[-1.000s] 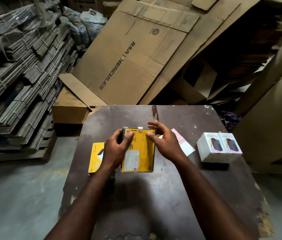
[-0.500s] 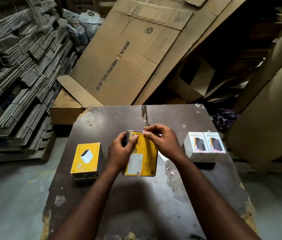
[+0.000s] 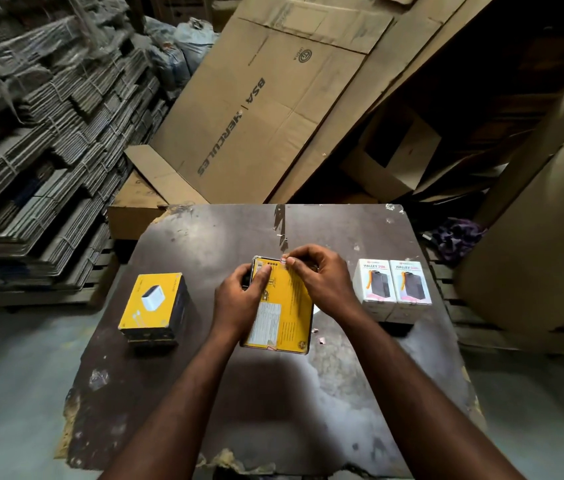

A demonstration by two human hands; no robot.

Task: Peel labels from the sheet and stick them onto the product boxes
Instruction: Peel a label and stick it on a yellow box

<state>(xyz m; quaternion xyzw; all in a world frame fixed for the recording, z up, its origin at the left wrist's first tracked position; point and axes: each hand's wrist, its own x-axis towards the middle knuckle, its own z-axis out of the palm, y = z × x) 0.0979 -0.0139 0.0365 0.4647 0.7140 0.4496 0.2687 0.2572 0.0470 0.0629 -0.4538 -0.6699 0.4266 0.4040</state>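
Tilted further now, yellow box (image 3: 285, 303) gripped by left hand (image 3: 239, 299); right hand (image 3: 322, 282) fingers pinch label (image 3: 283, 260).

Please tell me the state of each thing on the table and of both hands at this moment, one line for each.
Yellow box in hands: tilted, held above the table.
Small label: at the box's top edge, under the right fingertips.
Left hand: gripping the box's left side.
Right hand: pressing the label.
Second yellow box: resting on the table, closed.
Two white boxes: side by side, closed.
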